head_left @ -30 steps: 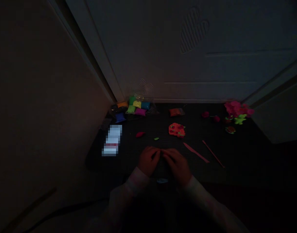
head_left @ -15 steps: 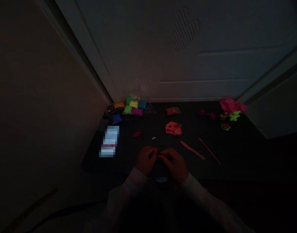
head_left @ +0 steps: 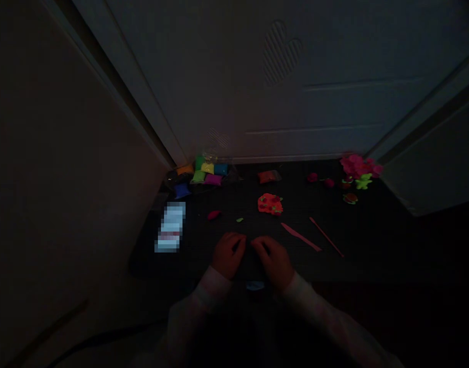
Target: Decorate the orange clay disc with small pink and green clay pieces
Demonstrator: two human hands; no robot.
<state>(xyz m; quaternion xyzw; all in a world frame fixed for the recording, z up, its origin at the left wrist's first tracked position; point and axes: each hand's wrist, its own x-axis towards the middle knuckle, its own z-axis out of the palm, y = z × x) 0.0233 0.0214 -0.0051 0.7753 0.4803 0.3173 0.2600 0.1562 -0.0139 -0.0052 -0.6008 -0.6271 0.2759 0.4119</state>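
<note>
Low over the front of a dark table point(head_left: 169, 266), my left hand point(head_left: 227, 256) has its thumb and fingertips pinched together. Facing it across a small gap, my right hand point(head_left: 275, 261) is pinched in the same way. Anything between either set of fingertips is too small and dark to name. Just beyond them lie a small green piece of clay point(head_left: 239, 220) and a red clay lump point(head_left: 214, 215). Farther back is a flat orange clay piece point(head_left: 263, 205) dotted with red and green bits. A pink plastic knife point(head_left: 301, 237) and a thin pink stick point(head_left: 326, 236) rest right of my right hand.
Several coloured clay packets point(head_left: 213, 180) lie at the back left, near a bright blurred screen point(head_left: 171, 227). An orange packet point(head_left: 268, 177) lies at the back middle. Pink flower shapes point(head_left: 359, 166) and a yellow-green bear figure point(head_left: 363, 181) sit back right, before a white door point(head_left: 219, 76).
My hands have moved apart: their fingertips met before, and now a gap lies between them. The view has shifted slightly; the things on the table lie as before.
</note>
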